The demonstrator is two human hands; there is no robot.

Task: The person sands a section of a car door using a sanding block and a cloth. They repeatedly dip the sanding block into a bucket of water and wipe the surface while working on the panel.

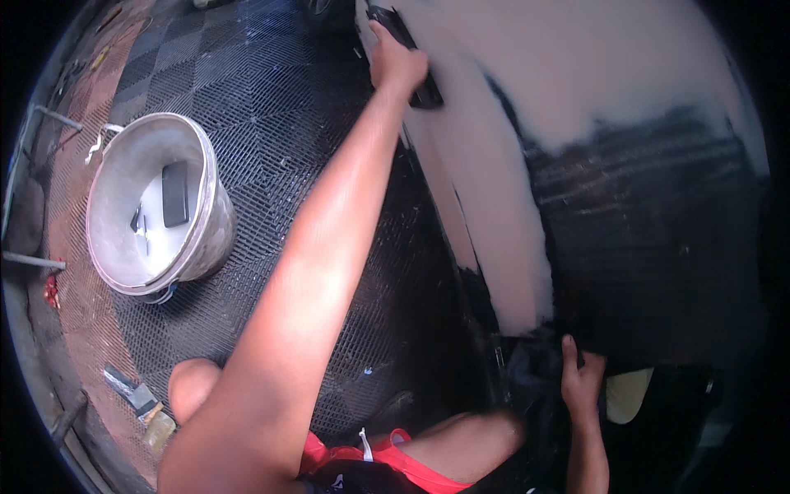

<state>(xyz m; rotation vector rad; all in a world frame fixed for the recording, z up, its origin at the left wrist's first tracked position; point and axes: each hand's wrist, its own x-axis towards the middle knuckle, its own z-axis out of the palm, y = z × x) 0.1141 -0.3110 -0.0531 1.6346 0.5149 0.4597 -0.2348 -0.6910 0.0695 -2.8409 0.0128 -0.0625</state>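
A large body panel (502, 206), apparently a car's, fills the right side, patched in beige-grey and black. My left arm stretches far up to the panel's left edge. There my left hand (397, 62) is closed round a long black sanding block (425, 92), which lies against the beige-grey surface. Down at the panel's near end is my right hand (583, 379), with its thumb pointing up along the dark edge. Its other fingers are mostly lost in the shadow, so their grip does not show.
A whitish bucket (216, 198) stands on the grey grid floor mat (263, 123) at left, holding pale liquid and a dark rectangular block (174, 194). Near my knee lies a flat scraper-like tool (132, 390). Metal bars (37, 261) stick out at the far left.
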